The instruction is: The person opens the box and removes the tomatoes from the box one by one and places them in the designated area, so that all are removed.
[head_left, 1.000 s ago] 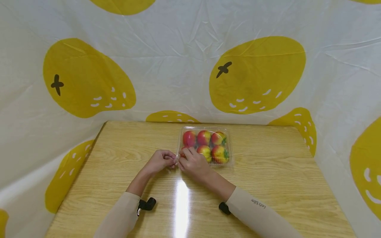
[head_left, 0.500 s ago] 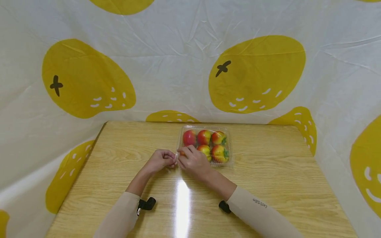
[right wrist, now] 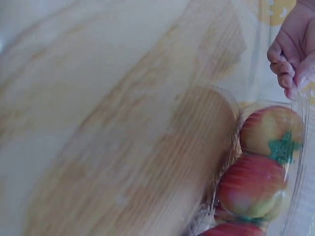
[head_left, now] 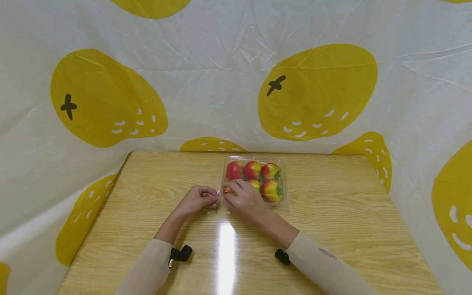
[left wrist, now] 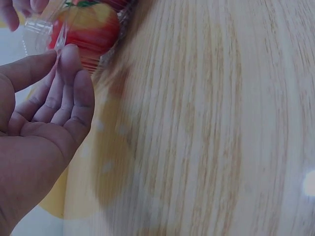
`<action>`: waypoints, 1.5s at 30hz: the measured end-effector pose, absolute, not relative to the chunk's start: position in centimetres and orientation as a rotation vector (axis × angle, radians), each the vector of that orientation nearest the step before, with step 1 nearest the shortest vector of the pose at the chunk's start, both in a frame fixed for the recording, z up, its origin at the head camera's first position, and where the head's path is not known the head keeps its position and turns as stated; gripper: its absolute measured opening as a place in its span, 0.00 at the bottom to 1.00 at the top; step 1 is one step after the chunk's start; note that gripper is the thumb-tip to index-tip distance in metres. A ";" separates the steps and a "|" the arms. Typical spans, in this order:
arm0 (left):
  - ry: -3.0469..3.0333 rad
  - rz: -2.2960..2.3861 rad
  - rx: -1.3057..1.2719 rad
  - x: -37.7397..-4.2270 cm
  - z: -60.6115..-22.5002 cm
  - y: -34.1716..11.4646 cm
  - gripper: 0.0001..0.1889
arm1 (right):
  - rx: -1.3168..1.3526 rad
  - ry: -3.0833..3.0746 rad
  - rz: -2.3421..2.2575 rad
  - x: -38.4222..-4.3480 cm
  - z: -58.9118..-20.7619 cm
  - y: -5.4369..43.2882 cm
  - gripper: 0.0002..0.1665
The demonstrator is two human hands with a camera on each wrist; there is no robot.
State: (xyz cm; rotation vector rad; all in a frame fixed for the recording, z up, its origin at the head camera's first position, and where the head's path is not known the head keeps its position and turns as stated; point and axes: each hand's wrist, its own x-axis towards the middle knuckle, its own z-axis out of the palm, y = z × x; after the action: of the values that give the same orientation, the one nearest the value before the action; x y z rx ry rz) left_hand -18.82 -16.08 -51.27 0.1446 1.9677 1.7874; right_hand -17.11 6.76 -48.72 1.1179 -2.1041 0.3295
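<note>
A clear plastic clamshell box (head_left: 285, 192) sits at the back middle of the table. Inside are several red-and-yellow fruits (head_left: 272, 191) with green leafy tops. At the box's left front corner, my left hand (head_left: 199, 200) pinches the clear rim between thumb and forefinger, as the left wrist view (left wrist: 47, 105) shows. My right hand (head_left: 245, 200) is over the front left part of the box, fingers bent down at its left edge, covering some fruit. The left wrist view catches its thumb and fingertips, spread apart beside the rim. The right wrist view shows the left hand (right wrist: 298, 44) beyond the fruits.
The wooden table (head_left: 332, 229) extends in front and to both sides of the box. A pale cloth (head_left: 214, 94) with large yellow fruit prints hangs behind and along the sides. Small black cameras (head_left: 180, 253) are worn at both wrists.
My right hand has shifted slightly right, its fingertips drawing a little away from the box's left edge. The left hand keeps its pinch in nearly the same place.
</note>
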 end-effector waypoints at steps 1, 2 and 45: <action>1.962 1.792 0.142 -18.8 -51.2 -16.1 0.11 | 1.119 -2.111 0.338 -17.1 -48.6 6.9 0.06; 1.958 1.796 0.142 -18.8 -51.0 -16.1 0.11 | 1.119 -2.119 0.347 -17.1 -48.5 7.1 0.06; 2.631 1.556 0.498 -17.7 -44.9 -15.7 0.22 | 0.999 -2.469 0.651 -15.6 -46.6 21.1 0.38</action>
State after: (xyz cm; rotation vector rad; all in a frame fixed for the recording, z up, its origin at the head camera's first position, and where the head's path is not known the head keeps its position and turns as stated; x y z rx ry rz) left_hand -17.71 -15.72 -44.89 0.4980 2.6309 1.5562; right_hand -15.57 21.08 -46.64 0.9990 -2.4693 0.6508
